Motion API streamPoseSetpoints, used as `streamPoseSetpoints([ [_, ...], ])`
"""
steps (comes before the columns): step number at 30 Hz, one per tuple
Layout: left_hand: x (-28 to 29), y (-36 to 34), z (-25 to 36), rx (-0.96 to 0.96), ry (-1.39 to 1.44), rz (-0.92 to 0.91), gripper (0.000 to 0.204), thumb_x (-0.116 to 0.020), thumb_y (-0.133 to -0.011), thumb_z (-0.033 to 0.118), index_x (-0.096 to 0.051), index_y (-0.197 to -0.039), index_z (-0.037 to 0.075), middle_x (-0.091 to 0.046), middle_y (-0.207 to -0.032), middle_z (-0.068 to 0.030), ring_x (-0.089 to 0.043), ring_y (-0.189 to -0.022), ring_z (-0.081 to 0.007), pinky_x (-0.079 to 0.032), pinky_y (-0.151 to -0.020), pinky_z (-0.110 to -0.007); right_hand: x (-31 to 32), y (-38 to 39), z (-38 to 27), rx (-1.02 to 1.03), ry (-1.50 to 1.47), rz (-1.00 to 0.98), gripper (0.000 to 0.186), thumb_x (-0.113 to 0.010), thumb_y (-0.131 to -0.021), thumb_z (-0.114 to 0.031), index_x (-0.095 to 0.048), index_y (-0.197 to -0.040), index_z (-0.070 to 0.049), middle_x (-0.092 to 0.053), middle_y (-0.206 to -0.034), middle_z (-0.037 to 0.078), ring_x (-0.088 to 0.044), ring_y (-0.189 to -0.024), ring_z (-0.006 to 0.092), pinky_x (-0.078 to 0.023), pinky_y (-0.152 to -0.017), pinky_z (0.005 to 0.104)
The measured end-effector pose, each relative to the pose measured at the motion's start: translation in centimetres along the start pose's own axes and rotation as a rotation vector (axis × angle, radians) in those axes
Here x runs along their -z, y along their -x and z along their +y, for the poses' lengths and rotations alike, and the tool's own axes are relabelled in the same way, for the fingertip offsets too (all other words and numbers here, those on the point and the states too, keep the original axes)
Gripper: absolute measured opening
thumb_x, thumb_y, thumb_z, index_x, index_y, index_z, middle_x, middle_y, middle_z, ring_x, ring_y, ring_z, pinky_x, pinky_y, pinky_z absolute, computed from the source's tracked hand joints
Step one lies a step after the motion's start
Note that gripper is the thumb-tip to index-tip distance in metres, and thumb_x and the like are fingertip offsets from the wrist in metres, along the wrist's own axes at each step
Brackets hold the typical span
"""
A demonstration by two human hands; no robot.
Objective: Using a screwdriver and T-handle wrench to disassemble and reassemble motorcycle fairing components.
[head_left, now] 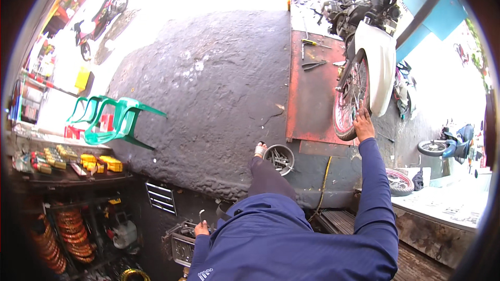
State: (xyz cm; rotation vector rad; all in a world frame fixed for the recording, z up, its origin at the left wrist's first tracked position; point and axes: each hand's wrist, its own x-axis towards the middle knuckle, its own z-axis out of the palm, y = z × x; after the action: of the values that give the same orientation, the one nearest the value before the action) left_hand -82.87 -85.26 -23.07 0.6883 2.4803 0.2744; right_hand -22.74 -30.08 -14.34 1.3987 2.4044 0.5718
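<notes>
At the lower left my left hand (201, 228) is closed on a small metal wrench (201, 213), whose curved end sticks up above the fingers. My right arm reaches forward, and my right hand (364, 126) grips the lower edge of a motorcycle's front wheel (344, 117), just below the white front fender (379, 65). The wheel has a pinkish-red rim, spokes and a dark tyre. It stands over a worn red platform (307, 91). Part of my right fingers is hard to make out against the spokes.
On the platform lie a yellow-handled screwdriver (312, 43) and pliers (313, 65). A round metal bowl of tools (279, 160) sits beside my foot. Green plastic chairs (125, 117) stand left, above a counter with yellow boxes (101, 164). Another wheel (399, 182) lies right.
</notes>
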Motion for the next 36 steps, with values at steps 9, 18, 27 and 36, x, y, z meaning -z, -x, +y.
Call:
streamPoseSetpoints([
  [9,1.4,-9.5,9.9,0.091,0.459,-0.053,0.049,-0.052,-0.091,0.042,-0.062,-0.065,0.002,-0.05,-0.05,-0.0028,-0.048,-0.046,-0.0114,-0.037,-0.046,-0.028,0.4,0.2,1.2,0.068,-0.051,0.073,0.02,-0.049,-0.078,-0.017,-0.066,-0.087,-0.01,-0.059,-0.113,0.004,-0.039,-0.127,0.0202,-0.014,-0.115,0.0408],
  [18,-2.4,-13.3,32.0,-0.3,0.374,-0.062,0.027,-0.062,-0.088,0.028,-0.059,-0.082,0.001,-0.057,-0.064,-0.0022,-0.051,-0.059,-0.0086,-0.041,-0.056,-0.025,0.8,0.6,2.5,0.109,-0.149,0.067,0.02,-0.05,-0.078,-0.018,-0.063,-0.088,-0.007,-0.057,-0.117,0.01,-0.041,-0.126,0.0239,-0.017,-0.114,0.0401],
  [27,-6.7,-16.6,62.4,-0.643,0.785,-0.577,0.013,-0.052,-0.091,0.014,-0.055,-0.088,0.002,-0.05,-0.062,0.0002,-0.047,-0.054,-0.0082,-0.04,-0.05,-0.022,-0.4,1.8,4.7,0.039,-0.277,0.049,0.023,-0.051,-0.075,-0.015,-0.061,-0.095,-0.007,-0.057,-0.116,0.005,-0.042,-0.125,0.0199,-0.02,-0.112,0.0394],
  [36,-9.6,-18.5,87.3,-0.757,0.657,-1.191,0.022,-0.05,-0.096,0.025,-0.053,-0.099,0.003,-0.044,-0.059,0.0037,-0.04,-0.05,-0.0048,-0.03,-0.044,-0.022,0.9,-1.7,5.6,-0.662,-0.437,-0.063,0.02,-0.062,-0.072,-0.017,-0.061,-0.089,-0.006,-0.055,-0.114,0.011,-0.044,-0.118,0.0271,-0.019,-0.112,0.0463],
])
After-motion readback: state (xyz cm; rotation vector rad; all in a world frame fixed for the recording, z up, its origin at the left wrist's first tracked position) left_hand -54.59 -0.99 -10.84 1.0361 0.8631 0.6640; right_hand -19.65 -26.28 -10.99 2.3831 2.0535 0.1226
